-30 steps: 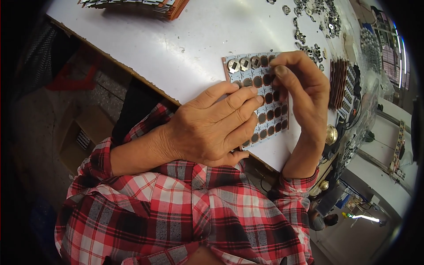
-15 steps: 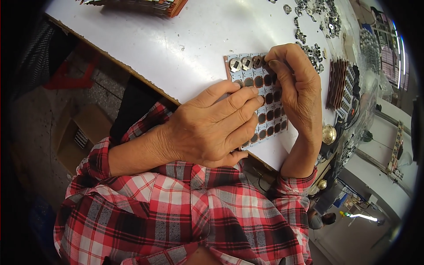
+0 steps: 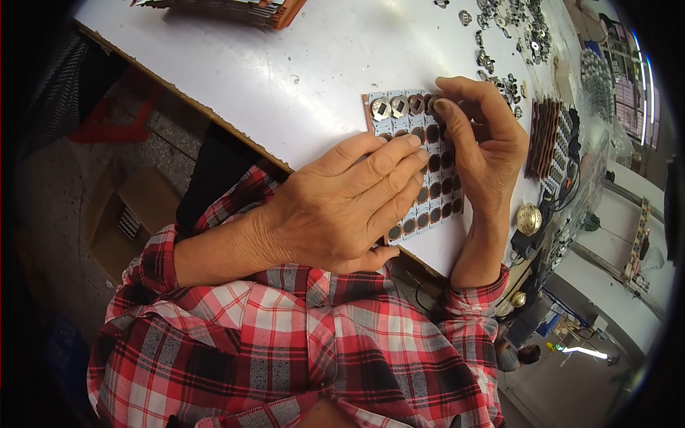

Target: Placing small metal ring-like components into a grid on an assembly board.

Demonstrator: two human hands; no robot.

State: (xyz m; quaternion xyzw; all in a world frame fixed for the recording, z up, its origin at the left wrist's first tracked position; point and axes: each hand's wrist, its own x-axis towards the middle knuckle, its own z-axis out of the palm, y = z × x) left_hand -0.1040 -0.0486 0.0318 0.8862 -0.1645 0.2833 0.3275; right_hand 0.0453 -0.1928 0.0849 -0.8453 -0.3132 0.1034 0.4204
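A light blue circuit board panel (image 3: 423,221) lies on the white table, with rows of dark round pads. Along its far row sit a few silver round battery clips (image 3: 398,107), each with a dark diamond-shaped centre. My left hand (image 3: 346,196) rests flat over the panel's left part, fingers stretched out side by side, covering several pads. At the far right corner, my right hand (image 3: 489,132) has its thumb and index finger at another battery clip (image 3: 431,105) on the far row. That clip is partly hidden by the thumb.
Loose metal clips (image 3: 510,85) lie scattered at the far right. A stack of filled panels (image 3: 548,139) stands right of my hand, and more panels (image 3: 250,8) lie at the far left. A brass-coloured dome (image 3: 529,219) sits by the right edge. Below left is a cardboard box (image 3: 143,196).
My right hand has shifted slightly right and its index finger has lifted a little away from the thumb. My left hand stays on the panel, its fingers closer together.
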